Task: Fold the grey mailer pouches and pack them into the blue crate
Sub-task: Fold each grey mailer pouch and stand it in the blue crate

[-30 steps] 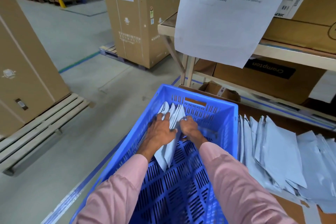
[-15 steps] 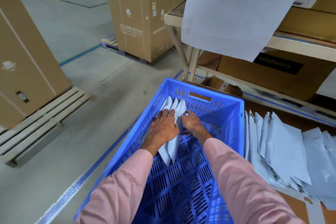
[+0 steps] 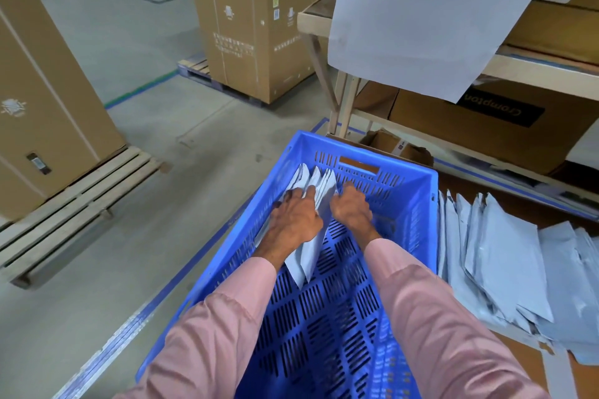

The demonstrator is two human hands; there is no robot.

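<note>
The blue crate (image 3: 418,204) stands in front of me on the work surface. Several folded grey pouches (image 3: 319,183) stand on edge in its far left corner, leaning on the left wall. My left hand (image 3: 293,220) lies flat over them with fingers spread, pressing them to the left. Against the right side of the bundle is my right hand (image 3: 351,207), fingers curled at the outermost pouch's edge; its thumb is hidden. A loose pile of unfolded grey pouches (image 3: 505,256) lies to the right of the crate.
A wooden rack (image 3: 343,107) with cardboard boxes stands right behind the crate, and a white printed sheet (image 3: 421,16) hangs off its upper shelf. Tall cartons on pallets (image 3: 256,19) stand on the concrete floor to the left, beyond blue floor tape.
Both hands have stayed on the folded pouches and nudged them slightly further into the far left corner. The pile beside the crate has not moved.
</note>
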